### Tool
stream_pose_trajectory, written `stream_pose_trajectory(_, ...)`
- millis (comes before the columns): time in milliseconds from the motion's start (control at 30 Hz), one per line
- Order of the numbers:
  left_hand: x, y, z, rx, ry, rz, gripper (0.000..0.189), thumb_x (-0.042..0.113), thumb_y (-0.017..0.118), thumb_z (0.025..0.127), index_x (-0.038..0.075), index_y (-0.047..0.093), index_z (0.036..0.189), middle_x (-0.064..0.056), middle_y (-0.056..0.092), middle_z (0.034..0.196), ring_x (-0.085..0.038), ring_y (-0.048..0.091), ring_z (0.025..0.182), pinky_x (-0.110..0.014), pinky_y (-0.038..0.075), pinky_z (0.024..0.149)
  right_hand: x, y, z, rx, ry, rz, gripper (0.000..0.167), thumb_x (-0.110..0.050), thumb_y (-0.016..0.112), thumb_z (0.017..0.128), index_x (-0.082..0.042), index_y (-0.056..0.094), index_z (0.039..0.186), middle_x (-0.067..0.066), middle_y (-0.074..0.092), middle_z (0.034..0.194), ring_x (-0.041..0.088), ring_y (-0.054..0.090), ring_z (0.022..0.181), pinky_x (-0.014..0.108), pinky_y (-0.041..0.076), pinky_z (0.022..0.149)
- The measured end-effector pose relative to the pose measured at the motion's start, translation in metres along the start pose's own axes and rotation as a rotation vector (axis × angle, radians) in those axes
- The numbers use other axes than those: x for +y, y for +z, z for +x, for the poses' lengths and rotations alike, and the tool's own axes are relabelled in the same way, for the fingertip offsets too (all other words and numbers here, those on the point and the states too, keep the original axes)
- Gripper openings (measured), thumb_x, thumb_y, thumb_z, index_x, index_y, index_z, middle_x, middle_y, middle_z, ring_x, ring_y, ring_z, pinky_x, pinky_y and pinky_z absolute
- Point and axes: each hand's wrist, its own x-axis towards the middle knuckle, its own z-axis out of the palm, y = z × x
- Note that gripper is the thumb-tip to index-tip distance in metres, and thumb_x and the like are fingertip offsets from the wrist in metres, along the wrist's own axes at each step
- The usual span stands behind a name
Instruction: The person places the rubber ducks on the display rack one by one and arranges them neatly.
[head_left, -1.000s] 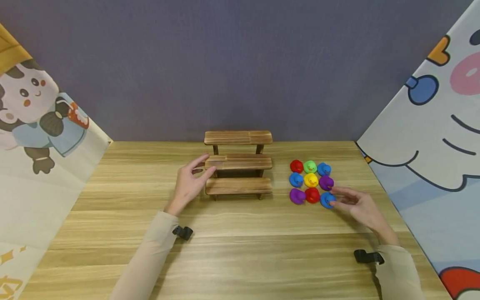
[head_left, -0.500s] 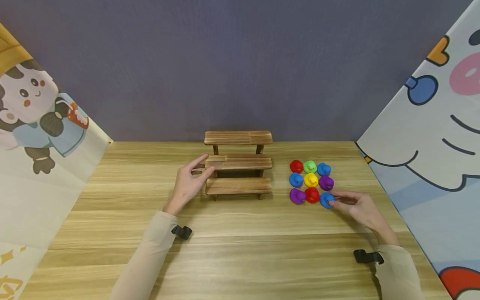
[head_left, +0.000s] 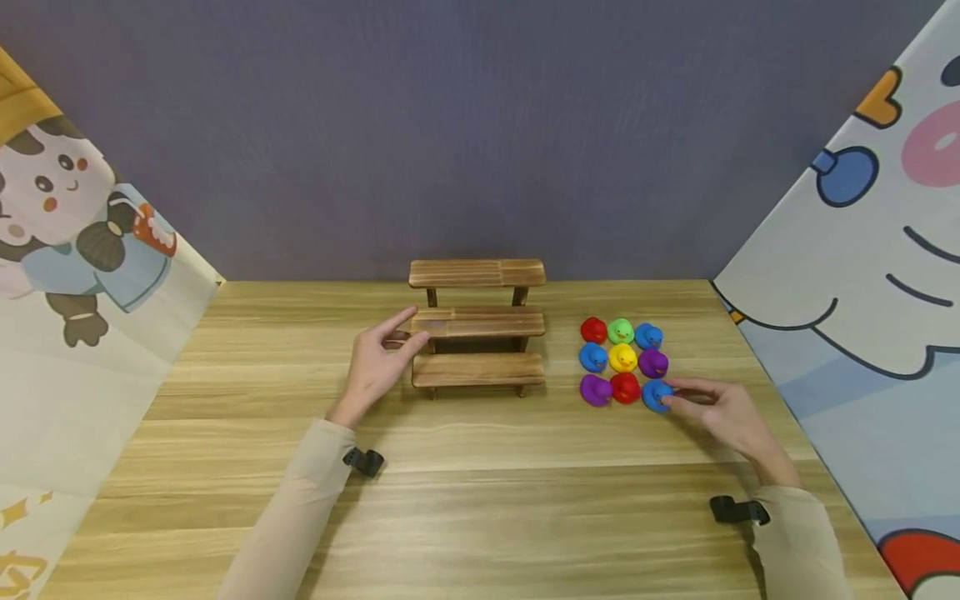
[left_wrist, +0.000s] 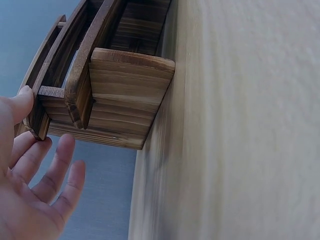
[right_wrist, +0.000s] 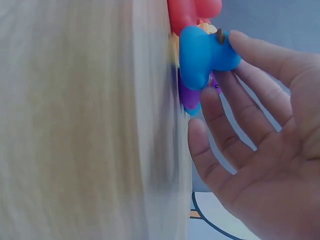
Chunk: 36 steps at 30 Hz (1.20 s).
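A three-tier wooden display stand point(head_left: 477, 370) stands at the back middle of the table. My left hand point(head_left: 373, 364) holds the left end of its middle step, thumb point(left_wrist: 22, 102) on one edge and fingers on the other. To the right of the stand, small rubber ducks sit in three rows of three. At the near right corner of this group, my right hand point(head_left: 731, 417) pinches a blue duck point(head_left: 655, 396) between thumb and fingers. In the right wrist view the blue duck point(right_wrist: 197, 56) shows close to the tabletop; whether it touches cannot be told.
Beside the held duck are a red duck point(head_left: 626, 387) and a purple duck point(head_left: 653, 362). A yellow duck point(head_left: 622, 358) sits mid-group. A grey-blue wall point(head_left: 480, 133) rises behind the wooden table point(head_left: 480, 500), and printed cartoon panels flank both sides.
My right thumb and fingers have closed in on the near right blue duck. The left hand stays at the stand. The head view has tilted very slightly.
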Motion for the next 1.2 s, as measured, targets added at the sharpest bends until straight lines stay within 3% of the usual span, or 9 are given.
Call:
stream_pose_trajectory(400, 0.000, 0.001, -0.001, 0.002, 0.006, -0.003, 0.054, 0.035, 0.080, 0.098, 0.020, 0.065, 0.148, -0.019, 0.077, 0.120, -0.033, 0.077, 0.099, -0.044, 0.064, 0.089, -0.012, -0.005, 0.000, 0.068, -0.055, -0.005, 0.045, -0.038, 0.076, 0.101, -0.006, 0.075, 0.134, 0.021, 0.072, 0.137, -0.018, 0.060, 0.099, 0.012, 0.054, 0.080)
stream_pose_trajectory(600, 0.000, 0.001, -0.001, 0.006, 0.008, -0.009, 0.054, 0.033, 0.080, 0.098, 0.020, 0.065, 0.148, -0.019, 0.077, 0.123, -0.033, 0.077, 0.098, -0.036, 0.063, 0.087, -0.020, -0.007, 0.006, 0.098, -0.083, -0.013, 0.043, -0.039, 0.076, 0.100, -0.010, 0.076, 0.132, -0.010, 0.074, 0.124, -0.017, 0.062, 0.097, 0.012, 0.054, 0.079)
stream_pose_trajectory(767, 0.001, 0.000, -0.001, 0.011, 0.006, -0.006, 0.054, 0.033, 0.080, 0.098, 0.020, 0.066, 0.148, -0.019, 0.077, 0.122, -0.033, 0.077, 0.098, -0.022, 0.060, 0.082, -0.029, -0.008, 0.008, 0.097, -0.091, -0.006, 0.044, -0.037, 0.076, 0.101, -0.008, 0.075, 0.134, 0.007, 0.076, 0.129, -0.015, 0.064, 0.095, 0.014, 0.055, 0.077)
stream_pose_trajectory(833, 0.001, 0.000, -0.001, 0.011, 0.007, -0.006, 0.053, 0.033, 0.080, 0.098, 0.021, 0.066, 0.148, -0.019, 0.077, 0.121, -0.032, 0.077, 0.098, -0.023, 0.060, 0.082, -0.033, -0.009, 0.008, 0.094, -0.083, -0.008, 0.045, -0.039, 0.075, 0.102, -0.010, 0.074, 0.136, 0.014, 0.074, 0.133, -0.013, 0.065, 0.094, 0.015, 0.056, 0.077)
stream_pose_trajectory(1000, 0.000, 0.000, -0.001, 0.014, 0.020, -0.003, 0.053, 0.034, 0.080, 0.098, 0.019, 0.067, 0.147, -0.019, 0.077, 0.122, -0.032, 0.076, 0.097, -0.033, 0.063, 0.084, -0.043, -0.009, 0.008, 0.095, -0.078, 0.001, 0.046, -0.040, 0.074, 0.102, -0.010, 0.074, 0.136, 0.017, 0.073, 0.134, -0.011, 0.066, 0.095, 0.014, 0.056, 0.078)
stream_pose_trajectory(1200, 0.000, 0.000, -0.001, 0.002, 0.014, -0.017, 0.056, 0.035, 0.080, 0.098, 0.016, 0.065, 0.148, -0.020, 0.075, 0.126, -0.033, 0.075, 0.099, -0.031, 0.061, 0.081, -0.053, -0.008, 0.013, 0.100, -0.101, 0.020, 0.044, -0.038, 0.075, 0.101, -0.008, 0.075, 0.134, 0.020, 0.072, 0.136, -0.012, 0.064, 0.096, 0.013, 0.055, 0.078)
